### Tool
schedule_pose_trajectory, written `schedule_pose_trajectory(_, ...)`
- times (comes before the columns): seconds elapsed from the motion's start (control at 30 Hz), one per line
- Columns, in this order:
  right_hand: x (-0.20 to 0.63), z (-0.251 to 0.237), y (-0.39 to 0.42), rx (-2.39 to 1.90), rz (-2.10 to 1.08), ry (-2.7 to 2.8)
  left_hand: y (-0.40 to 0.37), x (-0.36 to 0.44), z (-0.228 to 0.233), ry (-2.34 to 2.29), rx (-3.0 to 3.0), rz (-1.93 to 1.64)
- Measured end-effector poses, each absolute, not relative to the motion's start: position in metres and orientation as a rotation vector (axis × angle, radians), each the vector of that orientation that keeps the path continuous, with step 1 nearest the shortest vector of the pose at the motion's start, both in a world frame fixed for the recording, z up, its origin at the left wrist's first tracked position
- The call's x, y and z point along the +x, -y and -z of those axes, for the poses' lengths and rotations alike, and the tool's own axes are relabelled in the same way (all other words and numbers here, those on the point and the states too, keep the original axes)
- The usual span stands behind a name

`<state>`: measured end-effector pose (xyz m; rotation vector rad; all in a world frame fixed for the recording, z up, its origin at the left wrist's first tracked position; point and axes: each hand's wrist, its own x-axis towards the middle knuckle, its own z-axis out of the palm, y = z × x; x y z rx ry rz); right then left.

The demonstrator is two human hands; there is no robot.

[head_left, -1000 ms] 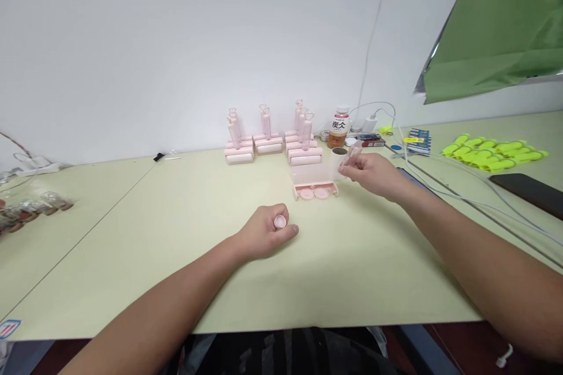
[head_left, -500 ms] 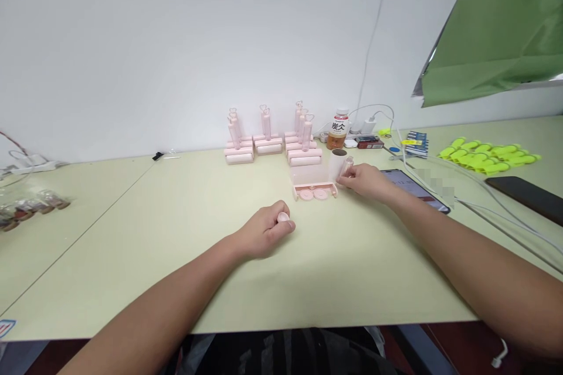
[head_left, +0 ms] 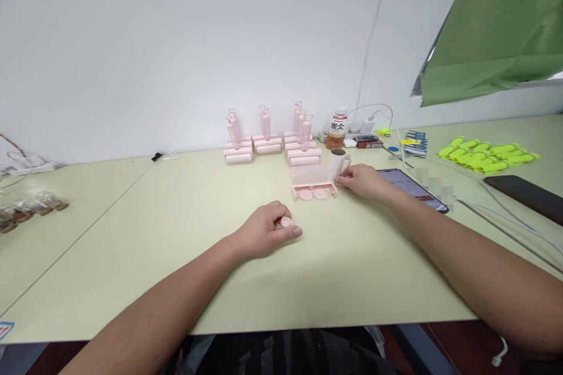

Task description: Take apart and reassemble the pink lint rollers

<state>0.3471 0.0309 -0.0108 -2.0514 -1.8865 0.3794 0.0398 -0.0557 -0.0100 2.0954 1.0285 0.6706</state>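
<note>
My left hand [head_left: 266, 230] rests above the table, closed around a small pale pink round piece [head_left: 286, 221]; most of it is hidden in the fingers. Farther to the right, my right hand [head_left: 361, 180] pinches a small clear pinkish tube [head_left: 345, 164] standing upright. Right beside that tube is a white cylinder [head_left: 335, 165] with a dark top. Between my hands lies an open pale pink case [head_left: 295, 190], with two pink discs [head_left: 319, 194] in its front part and its lid [head_left: 308, 174] raised behind.
Several pink cases with clear tubes [head_left: 305, 132] on them stand near the wall. A bottle [head_left: 336, 129], a phone [head_left: 413, 190], white cables [head_left: 497, 217] and yellow-green pieces [head_left: 488, 155] are at the right. Wrapped items [head_left: 39, 202] lie far left.
My left thumb has moved slightly right and down, and the pink round piece has tilted within the grip. My right hand stays at the tube, nearly still.
</note>
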Motion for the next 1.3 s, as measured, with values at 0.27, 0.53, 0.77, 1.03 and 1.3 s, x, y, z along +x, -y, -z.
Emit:
schedule_pose_trajectory(0.27,0.348,0.002,-0.028,-2.081,-0.408,1.913,0.057,0.040,0.012,-1.059,1.960,-0.678)
schedule_pose_trajectory(0.53,0.328,-0.034,0.012,-1.769,-0.487,1.758,0.056,0.042,0.013,-1.030,1.912,-0.867)
schedule_pose_trajectory(0.77,0.254,-0.012,0.059,-0.988,-1.522,1.921,0.059,0.048,0.013,-0.842,2.055,-1.066)
schedule_pose_trajectory(1.03,0.289,-0.033,0.042,-1.472,-0.659,1.955,0.062,0.049,0.020,-0.868,1.973,-0.906)
schedule_pose_trajectory(1.3,0.327,-0.024,0.003,-2.101,-0.086,2.110,0.059,0.046,0.018,-0.944,2.016,-0.870)
